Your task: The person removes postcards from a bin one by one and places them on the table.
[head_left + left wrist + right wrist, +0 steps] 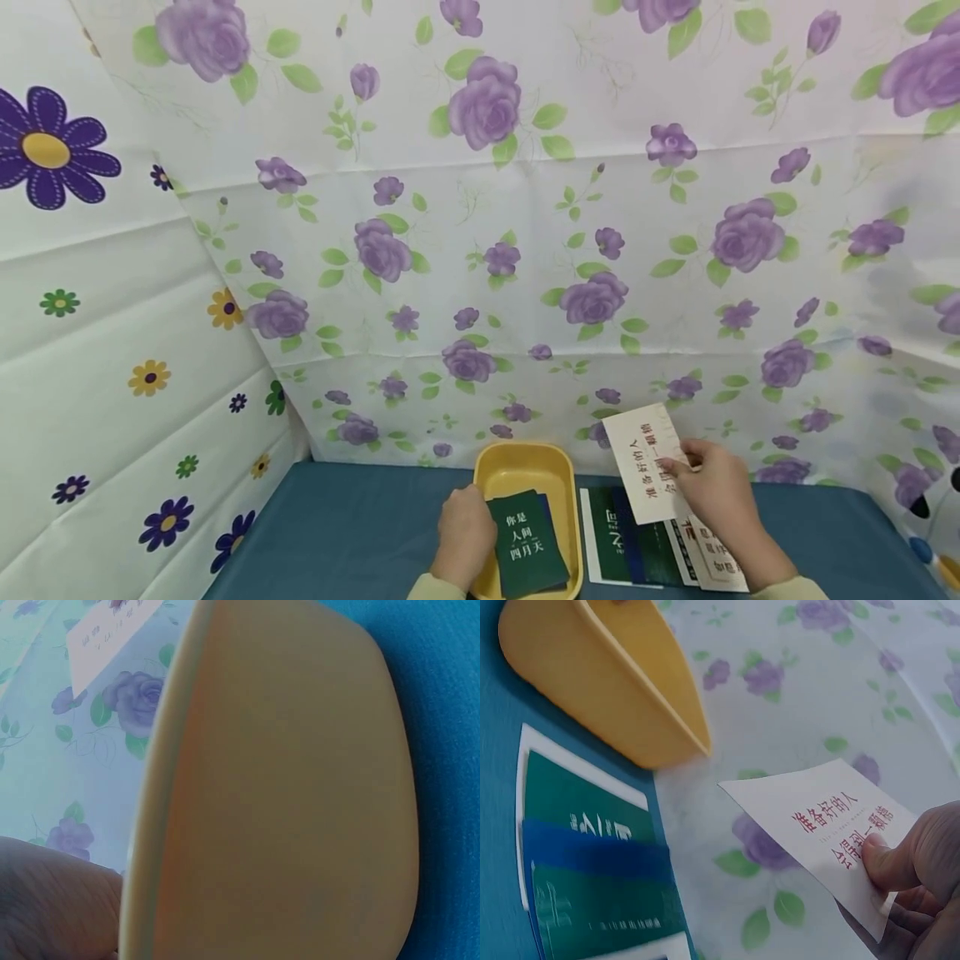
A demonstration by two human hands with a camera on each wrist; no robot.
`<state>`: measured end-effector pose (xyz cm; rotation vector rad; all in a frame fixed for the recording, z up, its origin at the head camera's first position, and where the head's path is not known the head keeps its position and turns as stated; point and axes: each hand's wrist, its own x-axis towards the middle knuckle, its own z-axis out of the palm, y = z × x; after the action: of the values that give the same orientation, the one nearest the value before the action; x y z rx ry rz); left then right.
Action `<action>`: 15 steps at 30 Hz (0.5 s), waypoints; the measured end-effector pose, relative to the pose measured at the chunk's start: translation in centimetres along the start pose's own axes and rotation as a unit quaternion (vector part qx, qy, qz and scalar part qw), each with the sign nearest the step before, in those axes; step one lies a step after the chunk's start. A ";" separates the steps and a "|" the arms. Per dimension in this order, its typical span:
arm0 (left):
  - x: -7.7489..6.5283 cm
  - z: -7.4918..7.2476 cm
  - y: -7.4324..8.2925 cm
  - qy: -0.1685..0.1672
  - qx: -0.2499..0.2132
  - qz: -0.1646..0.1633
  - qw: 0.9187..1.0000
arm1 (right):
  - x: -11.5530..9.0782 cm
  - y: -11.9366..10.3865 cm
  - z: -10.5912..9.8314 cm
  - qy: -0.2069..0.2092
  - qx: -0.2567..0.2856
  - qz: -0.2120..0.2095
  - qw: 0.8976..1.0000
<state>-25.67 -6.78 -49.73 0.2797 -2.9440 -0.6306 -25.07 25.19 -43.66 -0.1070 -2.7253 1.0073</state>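
Note:
Between the thumb and fingers of my right hand (716,487) is a white card (641,467) with red Chinese lettering, raised above the table. The right wrist view shows the thumb pressed on the face of this card (817,832). My left hand (467,533) grips the left rim of a yellow plastic bin (525,454); in the left wrist view the bin's outer wall (292,780) hides most of its fingers. Inside the bin lies a dark green card (528,546) with white characters, over a blue one that mostly stays hidden.
Right of the bin, overlapping cards lie on the blue-green table (360,525): a green card (607,533), a dark blue strip beside it, and white cards (723,558) with printed characters. Flowered white cloth (465,250) rises behind the table.

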 end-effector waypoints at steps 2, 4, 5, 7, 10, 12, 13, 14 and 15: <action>0.0 0.0 -0.1 -0.002 0.002 -0.001 1.000 | -0.1 0.6 -0.7 -0.001 -0.001 0.007 1.000; 0.0 0.1 -0.1 -0.004 0.005 -0.003 1.000 | -0.2 1.2 -1.4 0.007 -0.002 0.012 1.000; 0.0 0.1 -0.1 -0.005 0.003 -0.004 1.000 | -0.2 1.5 -1.8 0.014 -0.006 0.012 1.000; 0.0 0.1 -0.1 -0.006 0.005 -0.008 1.000 | -0.2 2.1 -2.4 0.028 -0.014 0.013 0.999; 0.0 0.2 -0.1 -0.005 0.009 -0.009 1.000 | 0.0 3.1 -3.2 0.048 -0.023 0.017 0.998; 0.0 0.2 -0.1 -0.003 0.012 -0.008 1.000 | 0.1 3.8 -3.6 0.057 -0.032 0.019 0.998; 0.0 0.1 -0.1 -0.001 0.011 -0.006 1.000 | 0.1 4.2 -3.9 0.061 -0.035 0.018 0.997; 0.0 0.1 0.0 0.001 0.009 -0.004 1.000 | 0.1 4.6 -4.1 0.065 -0.038 0.022 0.997; 0.0 0.0 0.0 0.002 0.007 -0.002 1.000 | 0.1 5.1 -4.4 0.068 -0.043 0.022 0.997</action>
<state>-25.71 -6.76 -49.75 0.2885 -2.9462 -0.6088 -24.16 31.82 -43.69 -0.2417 -2.6520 0.8607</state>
